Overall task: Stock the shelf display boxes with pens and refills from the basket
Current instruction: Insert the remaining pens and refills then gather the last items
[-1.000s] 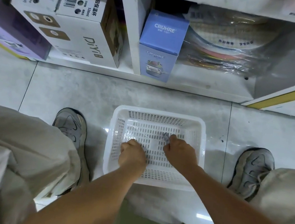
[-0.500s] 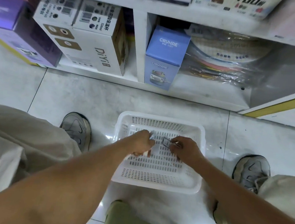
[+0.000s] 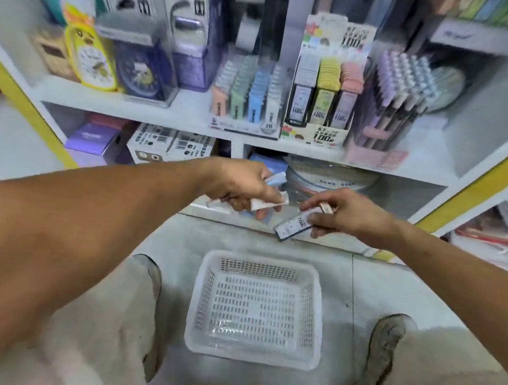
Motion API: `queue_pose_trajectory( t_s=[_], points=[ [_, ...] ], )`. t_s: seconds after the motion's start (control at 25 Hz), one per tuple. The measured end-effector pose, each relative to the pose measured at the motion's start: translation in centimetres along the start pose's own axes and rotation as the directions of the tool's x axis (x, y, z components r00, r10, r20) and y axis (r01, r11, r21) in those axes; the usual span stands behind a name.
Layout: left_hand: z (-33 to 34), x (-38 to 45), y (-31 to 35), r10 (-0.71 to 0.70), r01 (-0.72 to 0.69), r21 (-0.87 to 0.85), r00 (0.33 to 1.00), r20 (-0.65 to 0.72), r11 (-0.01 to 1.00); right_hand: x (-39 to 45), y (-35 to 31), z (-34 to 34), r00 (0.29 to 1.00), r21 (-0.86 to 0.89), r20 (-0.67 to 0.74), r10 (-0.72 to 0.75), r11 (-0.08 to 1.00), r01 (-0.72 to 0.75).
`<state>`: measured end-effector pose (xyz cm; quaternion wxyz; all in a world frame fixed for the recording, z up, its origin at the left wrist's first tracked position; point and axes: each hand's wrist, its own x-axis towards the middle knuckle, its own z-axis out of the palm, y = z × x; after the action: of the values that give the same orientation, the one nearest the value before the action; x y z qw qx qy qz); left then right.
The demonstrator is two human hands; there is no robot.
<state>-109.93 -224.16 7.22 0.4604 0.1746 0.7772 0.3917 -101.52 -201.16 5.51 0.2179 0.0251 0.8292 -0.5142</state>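
My left hand point(image 3: 240, 184) grips a few small refill cases point(image 3: 269, 203), pale blue and white, raised in front of the lower shelf. My right hand point(image 3: 347, 213) pinches one dark refill case point(image 3: 295, 228) with a pale cap, tilted down to the left. Below them the white perforated basket point(image 3: 204, 303) sits on the floor with nothing visible inside. On the shelf above stand display boxes: a pastel refill box marked 2B point(image 3: 248, 98), a refill box with grey, yellow and pink cases point(image 3: 326, 85), and a pen box point(image 3: 396, 98) with upright pens.
Boxed gadgets and a yellow clock toy point(image 3: 89, 51) fill the shelf's left side. Cartons point(image 3: 167, 146) and wrapped items sit on the bottom shelf. Yellow shelf uprights point(image 3: 489, 179) frame the bay. My knees and shoes point(image 3: 379, 370) flank the basket on the tiled floor.
Both hands have lifted out of the basket with refill cases and now hover in front of the shelf. The view has tilted up, revealing the display boxes.
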Motion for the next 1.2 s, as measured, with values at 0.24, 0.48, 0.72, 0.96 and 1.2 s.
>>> queue_pose_trajectory(
  t_s=[0.24, 0.48, 0.72, 0.96, 1.2],
  points=[
    [-3.0, -4.5, 9.5, 0.021, -0.118, -0.322, 0.957, -0.288, 0.939, -3.6, -10.4, -5.8, 0.941, -0.181, -0.249, -0.231, 0.965, 0.189],
    [-4.4, -5.3, 13.6, 0.051, -0.355, -0.575, 0.878, -0.477, 0.737, -3.6, -15.9, -9.4, 0.699, -0.486, -0.517, -0.494, 0.842, 0.235],
    [-6.7, -5.1, 13.2, -0.011, -0.448, -0.588, 0.789, -0.614, 0.674, 0.1, -16.8, -7.2, 0.555, -0.716, -0.421, -0.717, 0.638, 0.282],
    [-7.3, -5.2, 11.9, 0.040, -0.471, -0.524, 0.769, -0.638, 0.710, 3.1, -15.8, -5.3, 0.655, -0.807, -0.172, -0.736, 0.487, 0.335],
    [-6.8, -4.9, 12.1, 0.121, -0.479, -0.452, 0.775, -0.620, 0.753, 2.7, -16.2, -5.3, 0.648, -0.606, -0.389, -0.655, 0.712, 0.356]
  ],
)
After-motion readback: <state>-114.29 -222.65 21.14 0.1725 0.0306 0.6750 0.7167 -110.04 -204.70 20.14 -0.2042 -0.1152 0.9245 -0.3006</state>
